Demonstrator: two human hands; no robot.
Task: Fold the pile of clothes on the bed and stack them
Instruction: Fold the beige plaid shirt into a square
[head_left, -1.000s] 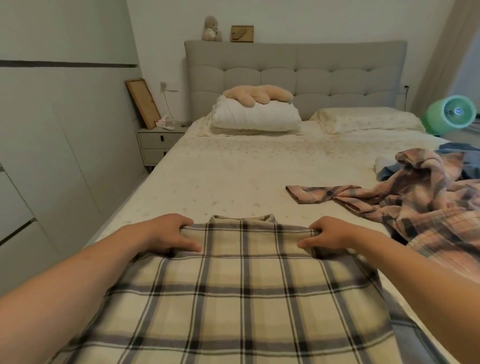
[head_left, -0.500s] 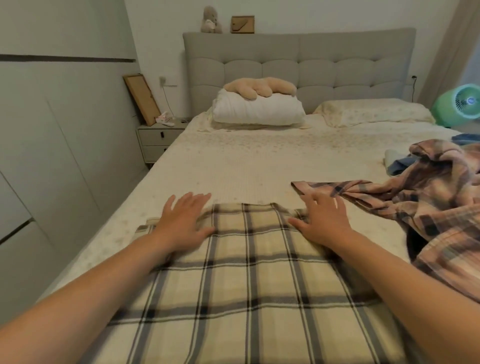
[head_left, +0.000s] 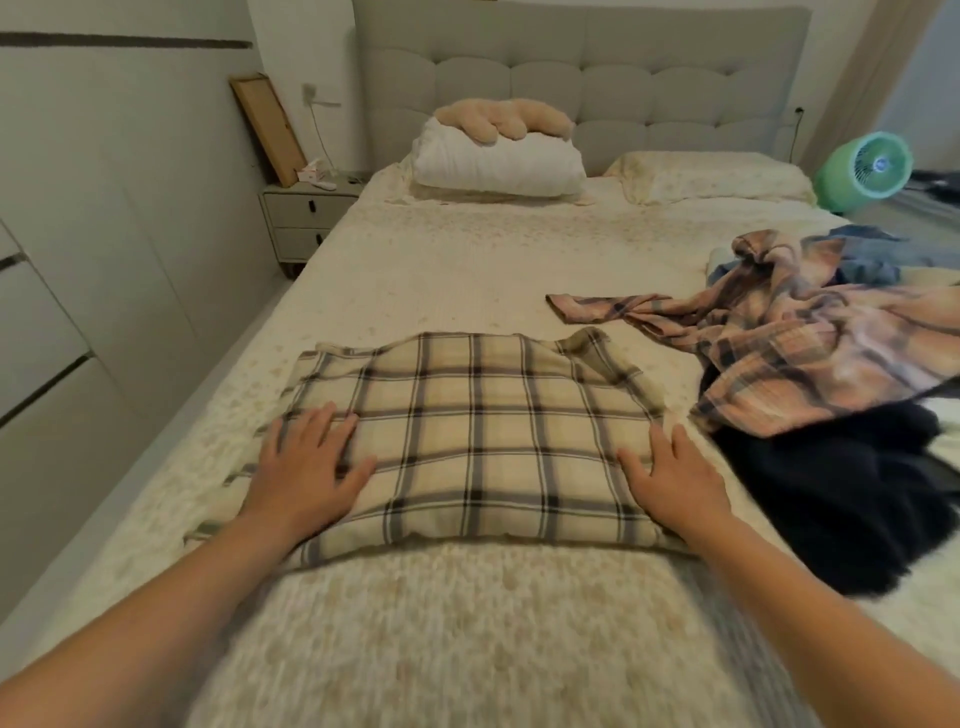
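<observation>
Clothes: beige plaid shirt (head_left: 478, 441) lies folded flat on bed (head_left: 467, 270), likely set apart as the stack's base. Unfolded heap, pink plaid shirt (head_left: 810, 353) topmost, just right of it. Left hand (head_left: 306, 467), right hand (head_left: 675, 475): fingers straight, pressing its side edges, gripping nothing, probably flattening the fold.

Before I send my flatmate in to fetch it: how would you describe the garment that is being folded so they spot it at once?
Look at the near half of the bed, left of the loose clothes pile. There the beige plaid shirt lies flat, folded to a rectangle, with the left hand and right hand pressing its sides. Unlike the crumpled pink plaid shirt beside it, it is cream with dark checks.
</observation>
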